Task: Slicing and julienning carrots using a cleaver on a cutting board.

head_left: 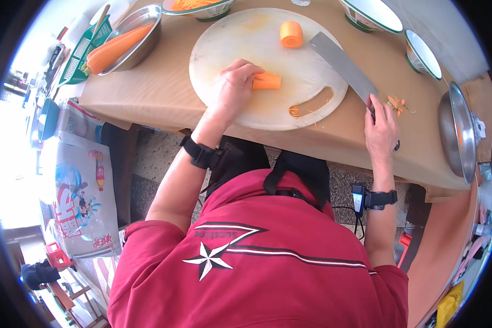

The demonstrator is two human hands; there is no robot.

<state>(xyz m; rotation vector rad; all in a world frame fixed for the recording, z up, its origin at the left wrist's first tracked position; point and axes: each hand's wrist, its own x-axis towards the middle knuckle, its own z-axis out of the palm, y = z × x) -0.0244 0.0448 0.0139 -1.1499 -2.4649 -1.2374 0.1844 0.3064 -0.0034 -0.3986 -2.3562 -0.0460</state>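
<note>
My left hand rests on a round white cutting board, its fingers closed on a cut piece of carrot that lies flat. In my right hand is the handle of a cleaver. The broad blade slants up and to the left, its far end over the board's right rim, apart from the carrot in my left hand. Farther back on the board, a short carrot chunk sits near the blade's tip. A few orange scraps lie by the board's handle slot.
Whole carrots lie in a metal bowl at the left, beside a green basket. A bowl of shredded carrot stands behind the board. White bowls and a metal basin line the right. Carrot trimmings lie near the cleaver.
</note>
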